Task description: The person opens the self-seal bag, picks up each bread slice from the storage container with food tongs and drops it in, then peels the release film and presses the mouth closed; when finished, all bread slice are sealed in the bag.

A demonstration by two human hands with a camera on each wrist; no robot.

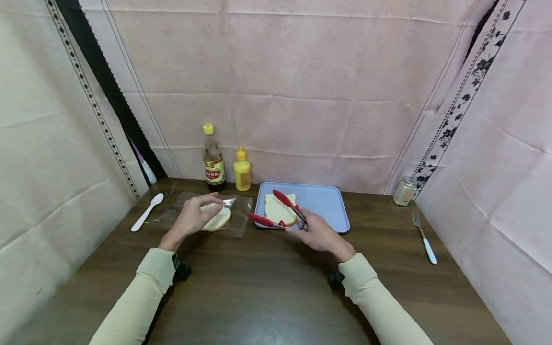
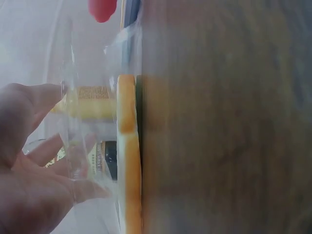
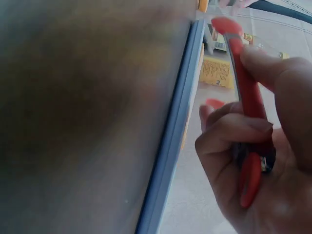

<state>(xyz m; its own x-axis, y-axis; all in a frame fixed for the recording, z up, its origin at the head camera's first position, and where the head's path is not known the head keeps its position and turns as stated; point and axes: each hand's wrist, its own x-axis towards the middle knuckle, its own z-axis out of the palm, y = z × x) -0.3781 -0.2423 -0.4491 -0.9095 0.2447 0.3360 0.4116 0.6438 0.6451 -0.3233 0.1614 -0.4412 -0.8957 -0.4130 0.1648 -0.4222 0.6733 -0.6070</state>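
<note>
Here, the person's right hand (image 1: 316, 232) held a pair of red tongs (image 1: 282, 211) at the near edge of a blue tray (image 1: 327, 203), its grip curled round the handles. The tongs stood spread, one arm reaching over a slice of bread (image 1: 279, 210) that lay on the left part of the tray, the other arm pointing left past the tray's corner above the bench (image 1: 267, 282). In the right wrist view the fingers (image 3: 234, 131) wrapped the red handles, thumb pressed on top, with the tray's rim just beside them.

The left hand (image 1: 194, 215) rested on a second slice of bread (image 1: 217, 219) inside a clear plastic bag (image 1: 202, 213) lying flat on the bench, left of the tray. Its grip was relaxed, the fingers lying across the bag's top and the bread; whether they pinched the plastic, I could not tell. The left wrist view showed the bread's crust edge-on against the bench, with crinkled plastic between it and the fingers.

Behind the bag stood a dark sauce bottle (image 1: 213, 160) with a yellow cap and, just beside it, a yellow squeeze bottle (image 1: 242, 171). A white spoon (image 1: 147, 212) lay to the left of the bag. Well off to the right lay a fork (image 1: 424, 238) with a white handle, and a small jar (image 1: 405, 191) stood in the far right corner.
</note>
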